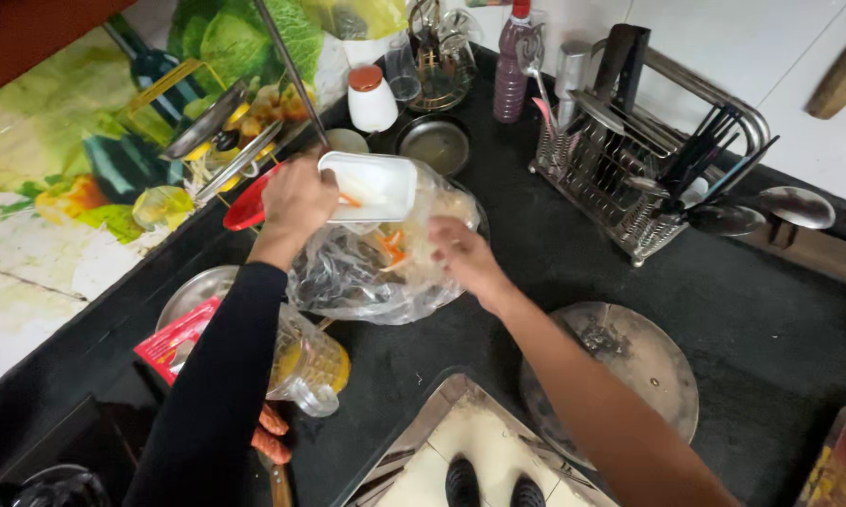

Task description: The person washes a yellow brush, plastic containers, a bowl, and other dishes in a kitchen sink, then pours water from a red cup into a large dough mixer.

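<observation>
My left hand (296,202) grips the edge of a white rectangular tray (371,186) and holds it tilted over a clear plastic bag (366,277) on the black counter (535,244). Orange and pale vegetable strips (392,246) lie inside the bag and on the tray. My right hand (460,253) pinches the bag's open rim on the right side. My left arm wears a black sleeve; my right forearm is bare.
A wire dish rack (629,178) with utensils stands at the back right. A round metal lid (629,376) lies at the front right. A clear jug with yellow contents (310,361), a red plate (249,211), a steel bowl (434,143), and bottles (510,66) surround the bag.
</observation>
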